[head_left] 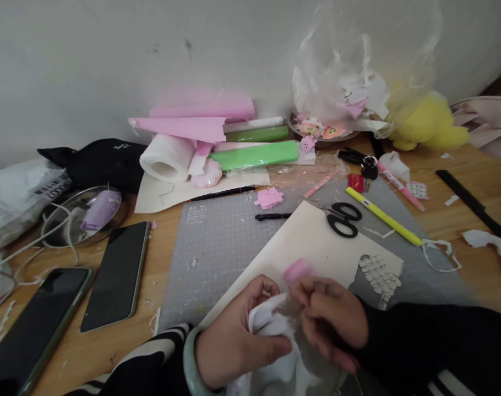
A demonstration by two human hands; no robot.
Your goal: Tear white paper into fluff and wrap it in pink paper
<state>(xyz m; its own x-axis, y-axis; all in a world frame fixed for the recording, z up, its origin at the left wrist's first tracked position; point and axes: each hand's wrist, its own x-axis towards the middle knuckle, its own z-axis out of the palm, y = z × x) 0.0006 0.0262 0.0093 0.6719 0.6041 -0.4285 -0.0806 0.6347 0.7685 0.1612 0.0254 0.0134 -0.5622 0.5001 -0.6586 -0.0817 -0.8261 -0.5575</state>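
Observation:
My left hand is closed around a bunch of soft white material at the bottom middle of the view. My right hand is curled against it from the right, fingers pinched together near a small blurred pink piece. Both hands hover over a cream sheet of paper lying on a grey cutting mat. I cannot tell whether the pink piece is gripped or just behind the fingers.
Black scissors, a yellow utility knife, a black pen and a pink cutout lie on the mat. Two phones rest at left. Rolls of pink, white and green foam sit by the wall.

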